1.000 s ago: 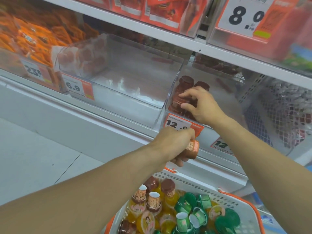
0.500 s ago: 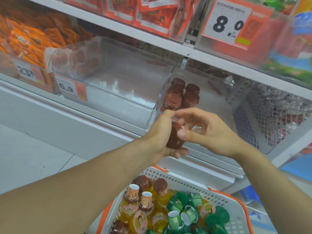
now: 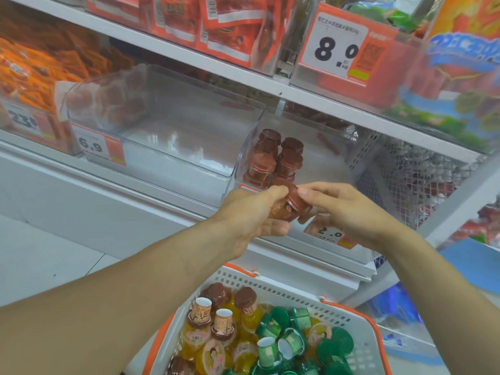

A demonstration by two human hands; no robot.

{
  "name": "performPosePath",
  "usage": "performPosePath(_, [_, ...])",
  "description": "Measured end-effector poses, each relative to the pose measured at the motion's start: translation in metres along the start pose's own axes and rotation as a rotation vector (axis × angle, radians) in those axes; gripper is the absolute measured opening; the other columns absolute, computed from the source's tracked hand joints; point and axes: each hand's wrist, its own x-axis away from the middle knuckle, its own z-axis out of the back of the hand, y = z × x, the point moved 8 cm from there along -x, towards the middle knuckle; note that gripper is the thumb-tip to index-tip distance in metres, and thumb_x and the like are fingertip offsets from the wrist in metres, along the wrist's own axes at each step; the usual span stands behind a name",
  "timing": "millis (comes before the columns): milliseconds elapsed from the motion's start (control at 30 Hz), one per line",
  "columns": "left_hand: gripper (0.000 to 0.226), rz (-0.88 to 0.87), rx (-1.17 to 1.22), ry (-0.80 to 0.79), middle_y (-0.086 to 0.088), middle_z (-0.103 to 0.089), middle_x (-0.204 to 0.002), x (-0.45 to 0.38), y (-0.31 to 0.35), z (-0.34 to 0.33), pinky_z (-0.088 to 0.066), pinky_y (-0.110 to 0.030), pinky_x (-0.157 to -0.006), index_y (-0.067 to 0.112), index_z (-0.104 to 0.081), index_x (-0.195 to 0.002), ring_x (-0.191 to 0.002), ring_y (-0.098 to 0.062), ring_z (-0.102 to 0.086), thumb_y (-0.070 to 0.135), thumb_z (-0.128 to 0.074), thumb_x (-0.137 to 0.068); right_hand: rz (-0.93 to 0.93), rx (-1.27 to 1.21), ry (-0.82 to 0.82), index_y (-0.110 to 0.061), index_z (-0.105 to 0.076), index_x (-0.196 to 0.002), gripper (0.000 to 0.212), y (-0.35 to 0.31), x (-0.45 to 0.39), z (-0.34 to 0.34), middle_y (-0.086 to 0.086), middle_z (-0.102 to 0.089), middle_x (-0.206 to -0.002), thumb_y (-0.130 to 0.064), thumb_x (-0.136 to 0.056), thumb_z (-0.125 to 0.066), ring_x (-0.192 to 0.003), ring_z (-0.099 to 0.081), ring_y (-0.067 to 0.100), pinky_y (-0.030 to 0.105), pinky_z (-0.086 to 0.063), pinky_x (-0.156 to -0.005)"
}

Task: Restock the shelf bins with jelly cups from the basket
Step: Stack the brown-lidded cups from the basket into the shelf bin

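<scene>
**Brown jelly cup held between both hands at the bin front**

Head view: near the centre of the frame, the left hand (image 3: 250,216) curls its fingers and thumb round a brown jelly cup (image 3: 290,204), which lies tilted with its lid toward 1 o'clock. The right hand (image 3: 342,212) meets it from 3 o'clock, thumb and fingertips pinching the lid end, so both hands grip the same cup. They are just in front of the clear shelf bin (image 3: 359,185), whose price tag (image 3: 328,235) shows below the right wrist. Inside that bin, at 12 o'clock from the hands, a small cluster of brown jelly cups (image 3: 273,161) stands upright in its left front corner. At 10 o'clock sits a neighbouring clear bin (image 3: 173,158) with a 6.9 tag (image 3: 98,147). At 6 o'clock, below the forearms, is the white basket (image 3: 351,320) with orange handles, holding brown-lidded cups, yellow jelly cups (image 3: 194,339) and green jelly cups (image 3: 292,339) jumbled together. An 8.0 price sign (image 3: 338,47) hangs on the upper shelf at 1 o'clock, with red snack packets (image 3: 216,20) at 11 o'clock
</scene>
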Motion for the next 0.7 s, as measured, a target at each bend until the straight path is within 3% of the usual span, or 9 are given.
performPosePath(100, [0.027,-0.009,0.0,0.014,-0.013,-0.074,-0.074,0.0,0.0,0.001,-0.06,-0.029,-0.061,0.003,-0.07,-0.093,-0.063,-0.026,-0.069,0.029,-0.066,-0.094,0.036,0.008,0.037,-0.013,-0.069,-0.117,0.055,-0.007,0.0,0.004,0.016,-0.072,-0.102,-0.042,-0.072,-0.079,-0.079,-0.068,0.029,0.047,-0.057,-0.073])
performPosePath(200, [0.028,-0.021,-0.026,0.045,-0.015,-0.072,-0.082,-0.001,0.003,0.003,-0.06,-0.031,-0.058,0.005,-0.067,-0.099,-0.066,-0.026,-0.07,0.032,-0.059,-0.098,0.086,0.036,0.126,-0.011,-0.071,-0.109,0.052,-0.017,-0.004,0.009,0.019,-0.073,-0.094,-0.037,-0.067,-0.084,-0.072,-0.069,0.032,0.044,-0.06,-0.07])
performPosePath(300, [0.028,0.046,-0.088,0.038,-0.013,-0.068,-0.087,0.0,-0.002,0.006,-0.046,-0.028,-0.048,0.007,-0.059,-0.099,-0.059,-0.024,-0.064,0.032,-0.048,-0.101,0.075,0.035,0.314,-0.01,-0.072,-0.105,0.047,-0.018,-0.02,0.029,0.014,-0.075,-0.088,-0.036,-0.069,-0.086,-0.067,-0.07,0.023,0.037,-0.061,-0.064])
performPosePath(400, [0.03,0.145,-0.218,-0.076,-0.012,-0.068,-0.09,0.002,-0.013,0.0,-0.04,-0.027,-0.049,0.005,-0.057,-0.108,-0.057,-0.022,-0.063,0.032,-0.049,-0.1,0.012,0.189,0.46,-0.014,-0.071,-0.104,0.054,-0.009,-0.047,0.046,0.007,-0.075,-0.084,-0.05,-0.066,-0.087,-0.068,-0.072,0.018,0.034,-0.06,-0.059])
performPosePath(467, [0.031,0.179,-0.28,-0.113,-0.011,-0.068,-0.088,0.003,-0.02,-0.003,-0.041,-0.026,-0.05,0.005,-0.057,-0.112,-0.057,-0.022,-0.064,0.032,-0.049,-0.1,-0.036,0.29,0.52,-0.017,-0.07,-0.098,0.06,-0.001,-0.063,0.05,0.004,-0.074,-0.088,-0.059,-0.059,-0.086,-0.074,-0.073,0.021,0.038,-0.062,-0.064])
performPosePath(567, [0.027,0.194,-0.313,-0.123,-0.009,-0.07,-0.087,0.0,-0.027,-0.002,-0.041,-0.025,-0.049,0.006,-0.058,-0.108,-0.059,-0.021,-0.065,0.03,-0.05,-0.099,-0.098,0.399,0.52,-0.019,-0.063,-0.094,0.062,0.009,-0.081,0.043,0.004,-0.071,-0.092,-0.064,-0.057,-0.085,-0.081,-0.072,0.025,0.044,-0.06,-0.078])
performPosePath(700, [0.023,0.219,-0.374,-0.159,-0.009,-0.07,-0.087,-0.002,-0.038,-0.002,-0.039,-0.025,-0.047,0.006,-0.058,-0.103,-0.058,-0.021,-0.065,0.027,-0.05,-0.098,-0.187,0.309,0.481,-0.017,-0.062,-0.094,0.045,0.02,-0.089,0.035,0.0,-0.07,-0.086,-0.052,-0.074,-0.081,-0.064,-0.074,0.02,0.037,-0.06,-0.079])
